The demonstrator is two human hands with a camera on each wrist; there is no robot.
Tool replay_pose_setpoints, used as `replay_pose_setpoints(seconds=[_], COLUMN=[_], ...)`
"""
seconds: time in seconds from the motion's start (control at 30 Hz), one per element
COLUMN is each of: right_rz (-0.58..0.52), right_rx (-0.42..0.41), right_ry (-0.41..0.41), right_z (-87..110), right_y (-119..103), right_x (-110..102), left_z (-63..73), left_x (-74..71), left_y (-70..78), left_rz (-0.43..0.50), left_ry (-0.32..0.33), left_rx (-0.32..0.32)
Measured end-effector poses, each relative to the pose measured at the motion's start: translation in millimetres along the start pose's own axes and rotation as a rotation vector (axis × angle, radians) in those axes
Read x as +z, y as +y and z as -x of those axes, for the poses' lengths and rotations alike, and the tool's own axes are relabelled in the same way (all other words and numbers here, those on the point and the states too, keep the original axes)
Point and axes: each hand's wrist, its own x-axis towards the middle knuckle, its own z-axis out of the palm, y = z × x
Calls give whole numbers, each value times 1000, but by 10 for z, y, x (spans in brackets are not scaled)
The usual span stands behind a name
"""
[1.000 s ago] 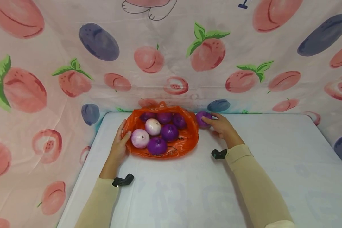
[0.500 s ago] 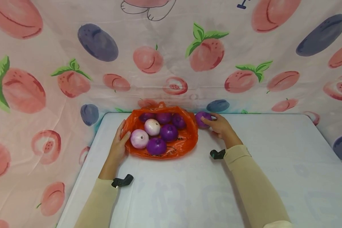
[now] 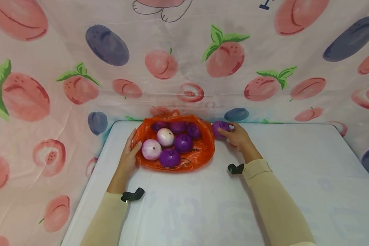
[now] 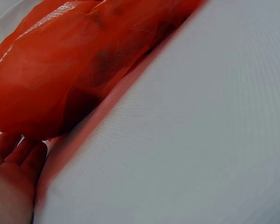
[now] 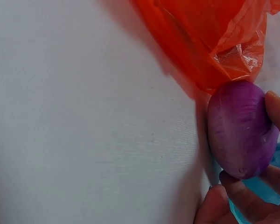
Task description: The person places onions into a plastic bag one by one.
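An orange plastic bag (image 3: 200, 155) lies wide-mouthed near the back edge of the table. Several onions sit inside: some deep purple, such as the front onion (image 3: 169, 158), and two paler ones, including a whitish onion (image 3: 165, 137). At the bag's left side, my left hand (image 3: 130, 155) holds the rim, thumb over the edge and fingers along the outside. The left wrist view shows those fingers against the plastic; the thumb is hidden there. Just right of the bag, my right hand (image 3: 238, 136) grips another purple onion (image 5: 240, 130) between thumb and fingers. That onion touches the bag's outer side.
The white table (image 3: 184, 205) stretches in front of the bag and to the right. A fruit-print cloth (image 3: 190, 68) hangs directly behind the table and along its left side. Dark wrist cameras sit on both sleeves, like the right camera (image 3: 235, 168).
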Motion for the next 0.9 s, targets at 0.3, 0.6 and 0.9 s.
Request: replay_pose_setpoints(seconds=[0.3,0.6,0.9], right_rz=[173,222,222], right_rx=[-56,-95,-129], right_ry=[61,63,71], right_z=[16,80,214], right_y=[36,104,167], right_x=[17,-17,-101], left_z=[1,2,4], left_x=[7,-4,-1], left_y=[1,-1,3], left_rz=[-4,-6,-5], left_ry=[6,1,-5], left_rx=[-8,-6,2])
